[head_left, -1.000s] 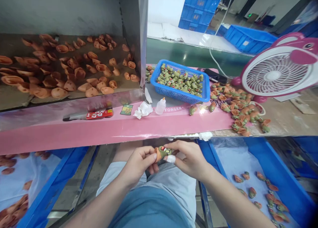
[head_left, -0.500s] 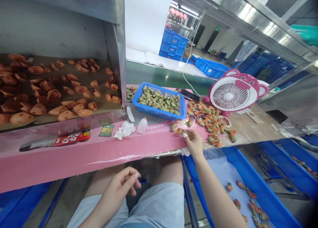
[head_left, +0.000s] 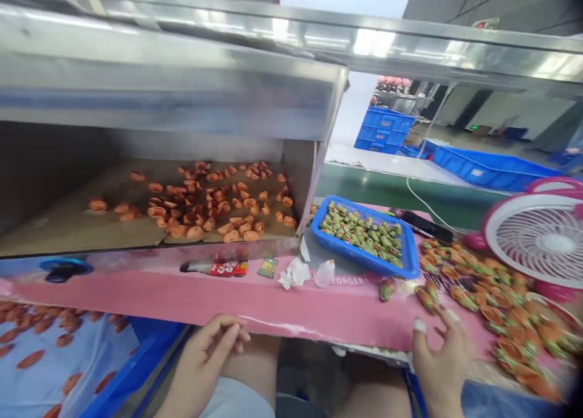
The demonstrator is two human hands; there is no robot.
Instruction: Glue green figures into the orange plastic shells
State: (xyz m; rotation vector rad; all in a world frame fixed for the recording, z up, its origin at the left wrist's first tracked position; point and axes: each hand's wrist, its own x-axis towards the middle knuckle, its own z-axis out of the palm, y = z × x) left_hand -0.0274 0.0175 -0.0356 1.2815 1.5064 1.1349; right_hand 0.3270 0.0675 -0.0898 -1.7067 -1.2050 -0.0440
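Observation:
My right hand [head_left: 441,360] is low over the pink table edge, thumb and fingers apart, white tape on the thumb and one finger. Its fingertips are close to a small orange-and-green molded piece [head_left: 427,295] lying on the pink board; nothing shows in its grip. A similar piece [head_left: 387,289] lies to its left. A pile of orange-and-green pieces [head_left: 510,308] spreads to the right. My left hand [head_left: 212,357] hovers above my lap before the table, fingers curled in against the thumb, with nothing visible in it. Beyond sits a blue basket [head_left: 412,254] of small green pieces.
A metal-hooded box [head_left: 291,248] at left holds many orange cup-shaped shells [head_left: 218,208]. A small clear bottle [head_left: 325,273], crumpled tissue [head_left: 294,273] and red-labelled tool [head_left: 228,268] lie in front. A pink fan [head_left: 546,236] stands right. A blue bin [head_left: 150,363] is below left.
The view has swung left. My right hand has let go of the orange-and-green piece and its fingers have spread. My left hand's fingers are curled closer to the thumb.

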